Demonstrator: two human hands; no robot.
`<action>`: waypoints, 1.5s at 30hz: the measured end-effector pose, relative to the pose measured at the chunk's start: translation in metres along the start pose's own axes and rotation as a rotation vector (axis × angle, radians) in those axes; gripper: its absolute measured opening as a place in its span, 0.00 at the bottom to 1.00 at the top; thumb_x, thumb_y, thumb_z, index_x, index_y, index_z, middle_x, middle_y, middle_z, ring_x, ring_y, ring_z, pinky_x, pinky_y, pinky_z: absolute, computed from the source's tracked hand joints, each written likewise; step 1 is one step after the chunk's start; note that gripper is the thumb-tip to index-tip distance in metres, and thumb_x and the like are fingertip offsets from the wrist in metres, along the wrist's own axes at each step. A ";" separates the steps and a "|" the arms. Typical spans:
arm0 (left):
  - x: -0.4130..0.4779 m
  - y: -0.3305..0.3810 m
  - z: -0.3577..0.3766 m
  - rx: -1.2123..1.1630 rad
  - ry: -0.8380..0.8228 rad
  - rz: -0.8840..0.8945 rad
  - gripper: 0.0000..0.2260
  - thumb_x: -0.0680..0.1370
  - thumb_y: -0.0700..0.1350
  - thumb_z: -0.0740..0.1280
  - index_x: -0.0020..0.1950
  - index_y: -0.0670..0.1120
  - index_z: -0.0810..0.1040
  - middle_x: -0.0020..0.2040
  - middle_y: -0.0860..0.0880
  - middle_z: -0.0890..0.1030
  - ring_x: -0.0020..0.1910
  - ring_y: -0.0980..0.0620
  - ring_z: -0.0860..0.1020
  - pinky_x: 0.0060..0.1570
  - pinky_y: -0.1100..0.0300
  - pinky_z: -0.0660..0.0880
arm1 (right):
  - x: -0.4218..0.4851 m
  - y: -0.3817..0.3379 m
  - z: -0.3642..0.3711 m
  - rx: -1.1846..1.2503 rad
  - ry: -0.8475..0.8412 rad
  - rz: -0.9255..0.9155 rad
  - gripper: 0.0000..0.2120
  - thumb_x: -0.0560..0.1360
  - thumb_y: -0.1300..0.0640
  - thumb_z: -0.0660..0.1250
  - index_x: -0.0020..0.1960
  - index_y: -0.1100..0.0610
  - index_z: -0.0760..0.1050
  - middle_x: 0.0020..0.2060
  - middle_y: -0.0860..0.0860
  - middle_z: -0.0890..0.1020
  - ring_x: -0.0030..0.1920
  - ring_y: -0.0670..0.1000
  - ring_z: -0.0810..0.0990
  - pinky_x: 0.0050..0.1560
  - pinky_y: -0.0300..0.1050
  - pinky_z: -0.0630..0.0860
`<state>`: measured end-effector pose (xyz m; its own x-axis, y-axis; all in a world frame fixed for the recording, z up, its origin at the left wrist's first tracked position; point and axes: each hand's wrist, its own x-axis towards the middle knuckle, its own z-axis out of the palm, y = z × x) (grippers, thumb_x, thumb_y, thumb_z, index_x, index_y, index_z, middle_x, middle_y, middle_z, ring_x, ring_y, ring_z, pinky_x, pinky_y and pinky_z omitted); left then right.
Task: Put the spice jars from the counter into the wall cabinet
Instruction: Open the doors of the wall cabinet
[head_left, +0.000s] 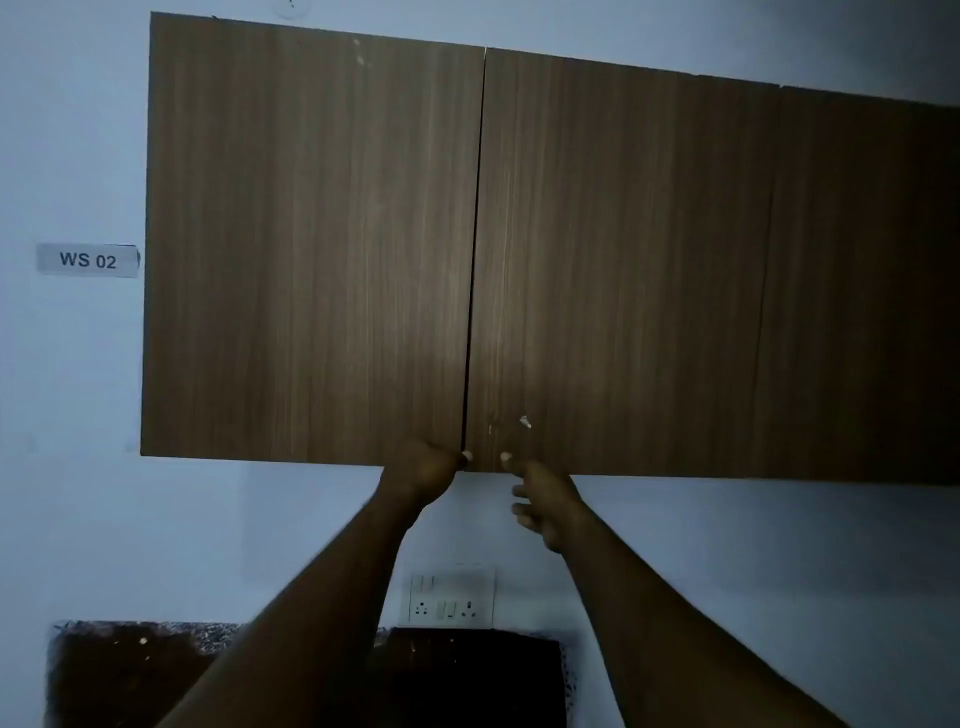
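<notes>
The brown wood-grain wall cabinet (311, 234) hangs on the wall with its doors closed. My left hand (423, 467) grips the lower right corner of the left door, fingers curled under the edge and thumb tip at the centre seam. My right hand (540, 499) is at the lower left corner of the right door (623, 260); its thumb lies on the door's front edge and the other fingers curl just beneath. No spice jars are in view.
A dark speckled counter (130, 670) runs along the bottom, largely hidden by my forearms, with a dark flat object (478, 675) on it. A white switch and socket panel (451, 597) sits on the wall below the cabinet. A "WS 02" label (87, 260) is at left.
</notes>
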<state>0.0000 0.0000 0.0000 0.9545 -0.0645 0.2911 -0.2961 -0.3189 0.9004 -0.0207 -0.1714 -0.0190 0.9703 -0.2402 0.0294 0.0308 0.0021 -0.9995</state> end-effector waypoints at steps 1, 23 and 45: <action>0.001 0.000 0.002 -0.045 -0.001 -0.031 0.10 0.77 0.48 0.74 0.45 0.41 0.81 0.36 0.48 0.76 0.34 0.54 0.72 0.31 0.63 0.68 | 0.003 0.003 0.003 0.106 -0.029 0.052 0.30 0.75 0.42 0.73 0.71 0.56 0.73 0.65 0.56 0.78 0.60 0.57 0.79 0.58 0.50 0.78; -0.023 0.027 0.016 -0.262 0.050 0.256 0.18 0.84 0.56 0.61 0.52 0.43 0.82 0.49 0.41 0.84 0.50 0.42 0.83 0.55 0.41 0.80 | -0.006 0.018 0.010 0.537 0.243 0.053 0.29 0.72 0.37 0.73 0.62 0.58 0.79 0.48 0.54 0.83 0.45 0.50 0.79 0.48 0.47 0.79; -0.142 0.128 0.098 -0.509 -0.441 0.705 0.14 0.77 0.40 0.72 0.63 0.47 0.84 0.57 0.52 0.86 0.54 0.54 0.84 0.54 0.49 0.83 | -0.215 -0.103 -0.104 -0.962 1.143 -1.100 0.12 0.75 0.50 0.73 0.54 0.52 0.73 0.50 0.47 0.76 0.43 0.45 0.77 0.40 0.39 0.75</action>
<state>-0.1698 -0.1244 0.0423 0.4495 -0.4649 0.7627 -0.6850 0.3686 0.6284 -0.2580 -0.2213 0.0769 -0.0158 -0.2092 0.9778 -0.0699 -0.9753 -0.2097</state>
